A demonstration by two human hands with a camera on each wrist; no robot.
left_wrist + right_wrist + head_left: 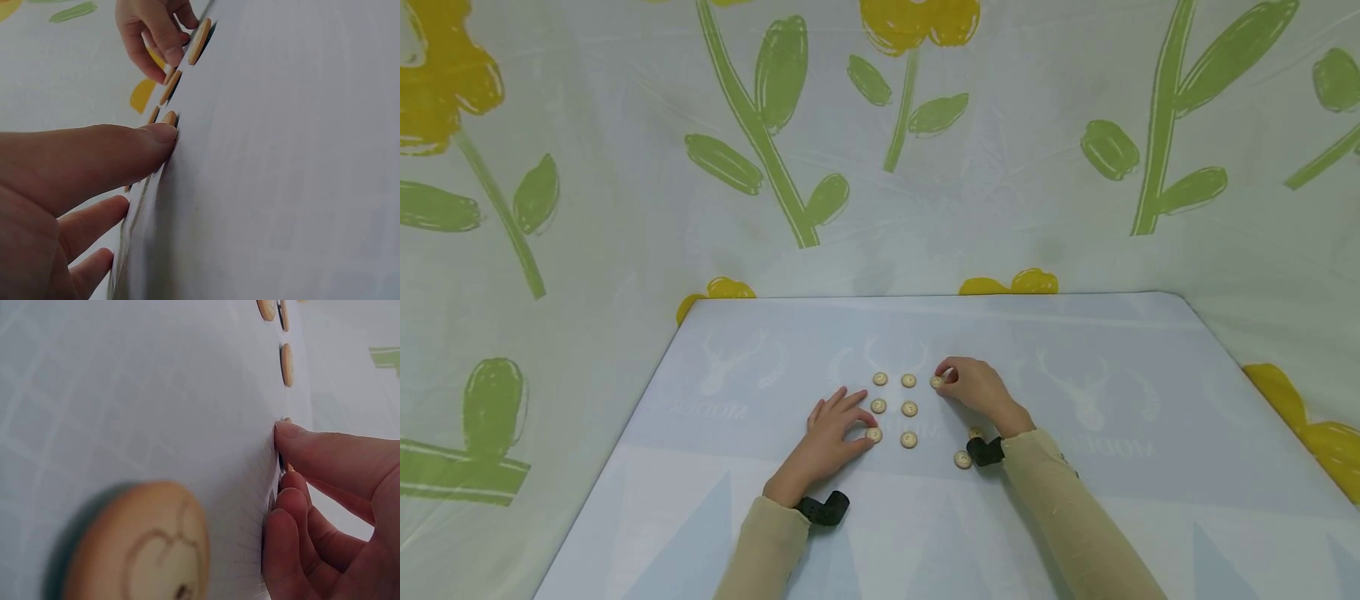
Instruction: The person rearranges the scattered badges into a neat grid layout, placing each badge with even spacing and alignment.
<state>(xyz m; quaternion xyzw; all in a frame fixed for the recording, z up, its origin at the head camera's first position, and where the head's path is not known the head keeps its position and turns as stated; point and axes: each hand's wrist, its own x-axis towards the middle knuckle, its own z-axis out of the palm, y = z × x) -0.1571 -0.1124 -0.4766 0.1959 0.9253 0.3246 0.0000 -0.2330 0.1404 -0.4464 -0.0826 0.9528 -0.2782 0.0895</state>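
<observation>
Small round wooden discs with dark line markings lie in rows on the table. My left hand (831, 433) pinches the near-left wooden disc (874, 435) between thumb and index finger, the other fingers spread; in the left wrist view the thumb hides most of that disc (169, 117). At the far right of the rows, my right hand (977, 388) pinches another wooden disc (937, 382) with thumb and index finger. Its remaining fingers are curled close to the tabletop in the right wrist view, where the thumb (312, 447) partly covers the disc.
Between the hands stands a middle column of discs (909, 409), with two more discs (880, 378) beyond my left hand. A loose disc (962, 459) lies by the right wrist camera (985, 452), which partly hides another (975, 432). A flower-print curtain (1000, 167) hangs behind the table (662, 467).
</observation>
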